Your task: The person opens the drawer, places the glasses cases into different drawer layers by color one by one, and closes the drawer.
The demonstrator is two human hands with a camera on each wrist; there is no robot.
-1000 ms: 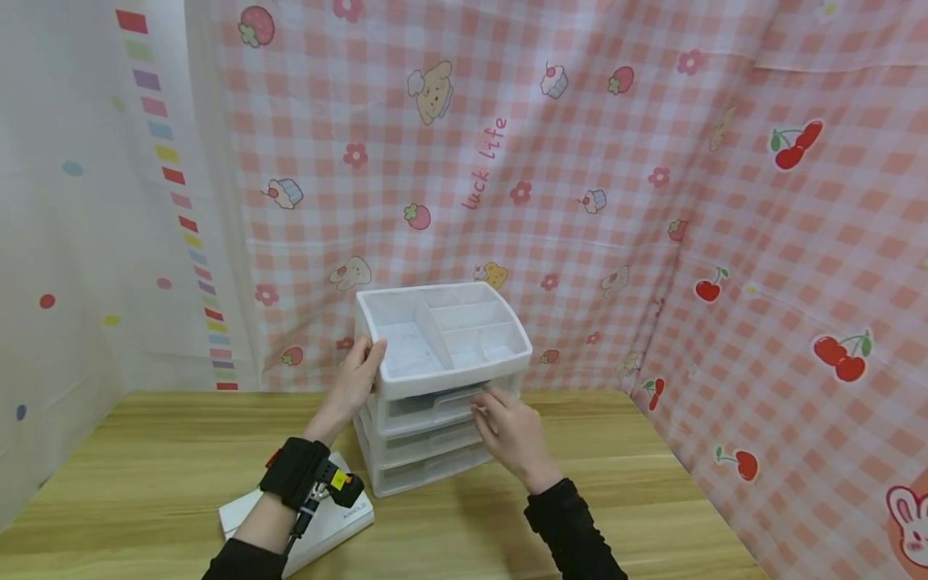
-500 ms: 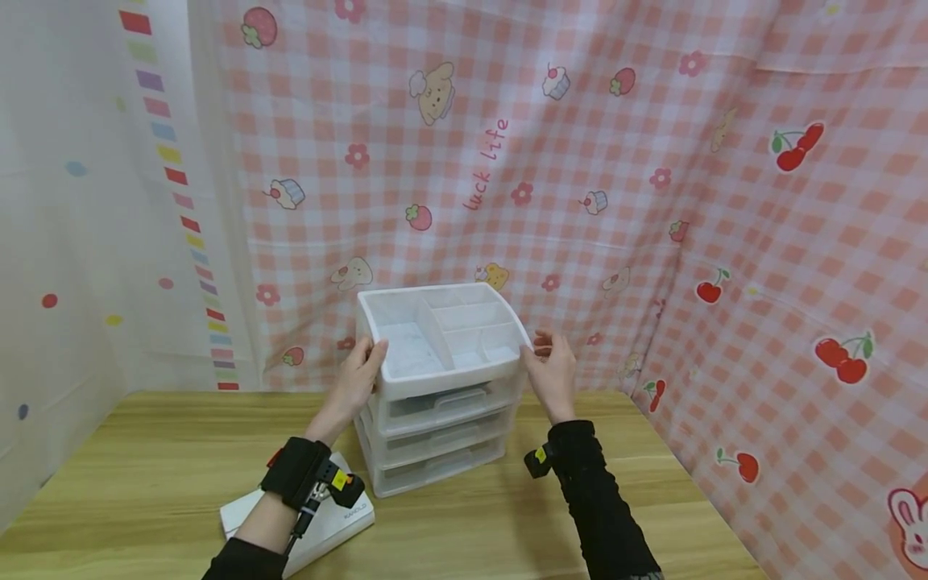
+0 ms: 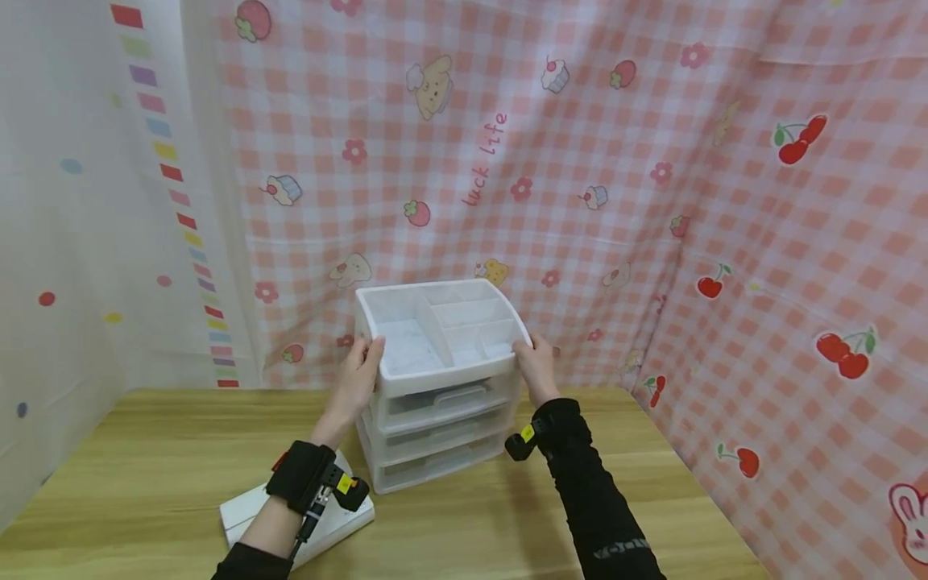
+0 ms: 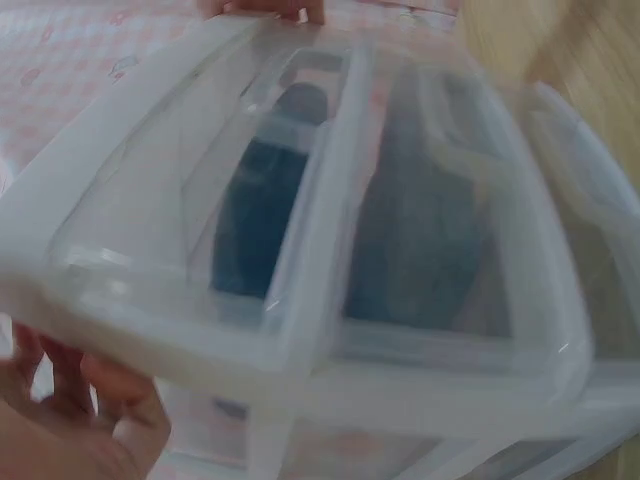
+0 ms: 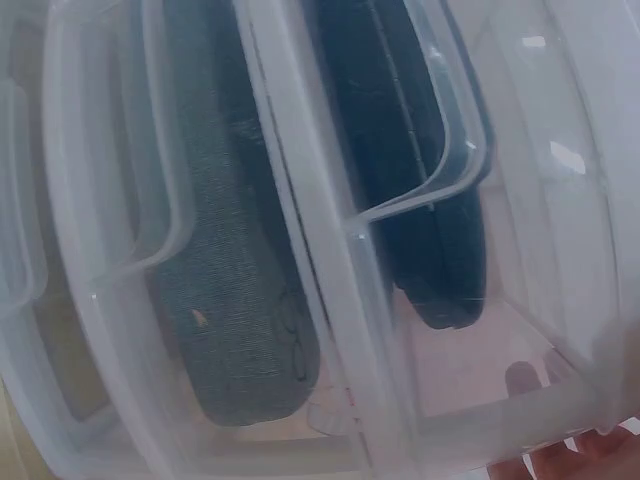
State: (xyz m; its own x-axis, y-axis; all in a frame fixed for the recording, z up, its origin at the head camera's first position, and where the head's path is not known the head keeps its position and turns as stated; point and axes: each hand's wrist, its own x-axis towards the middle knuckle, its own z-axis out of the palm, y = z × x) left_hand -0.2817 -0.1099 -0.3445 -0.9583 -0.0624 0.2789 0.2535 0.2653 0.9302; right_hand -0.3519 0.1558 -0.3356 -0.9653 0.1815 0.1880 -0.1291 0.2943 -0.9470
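Observation:
A white plastic drawer organizer (image 3: 435,379) with three see-through drawers and a divided top tray stands on the wooden table, angled slightly. My left hand (image 3: 360,374) grips the left side of its top rim, thumb on the edge and fingers curled against the outer wall. On the opposite side my right hand (image 3: 536,366) grips the rim in the same way. Through the drawer fronts in the right wrist view show a grey-green glasses case (image 5: 235,330) and, in the drawer above, a long dark blue case (image 5: 440,270). All drawers look pushed in.
A flat white box (image 3: 341,524) with lettering lies on the table (image 3: 449,532), partly under my left forearm. Behind the organizer hangs a pink checked curtain (image 3: 580,266), which continues along the right side.
My right hand has left the top drawer's front, moved up and right, and taken hold of the organizer's right rim. The left hand has kept its grip.

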